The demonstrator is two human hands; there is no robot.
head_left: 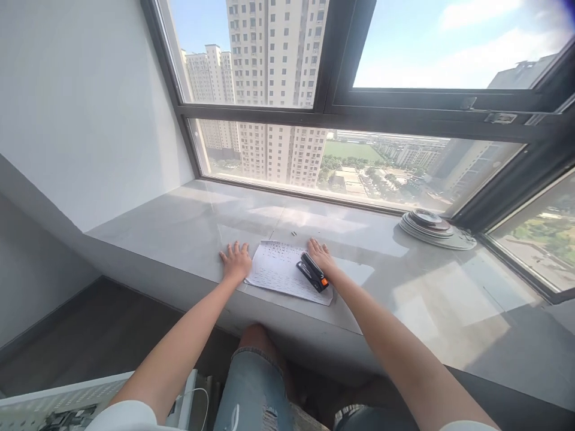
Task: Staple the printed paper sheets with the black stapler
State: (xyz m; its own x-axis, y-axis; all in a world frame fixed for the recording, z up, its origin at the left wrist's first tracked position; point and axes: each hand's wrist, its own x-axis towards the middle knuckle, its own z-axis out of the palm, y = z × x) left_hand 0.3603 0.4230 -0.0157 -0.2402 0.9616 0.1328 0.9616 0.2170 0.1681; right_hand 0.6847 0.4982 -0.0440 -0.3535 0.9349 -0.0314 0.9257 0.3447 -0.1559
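Sheets of paper (275, 272) with lines of writing lie on the grey window sill (171, 239). A black stapler (311, 273) with an orange part at one end rests on the right side of the paper. My left hand (236, 261) lies flat beside the paper's left edge, fingers spread. On the other side, my right hand (320, 254) is flat at the paper's upper right, close against the stapler but not wrapped round it. Tiny metal-looking pieces (294, 233), perhaps staples, sit just beyond the paper.
A stack of round, plate-like discs (433, 229) stands at the sill's right, by the window corner. Dark window frames (278, 114) bound the far side. Below the sill's front edge are my knees, and a white perforated rack (67, 398) stands at lower left.
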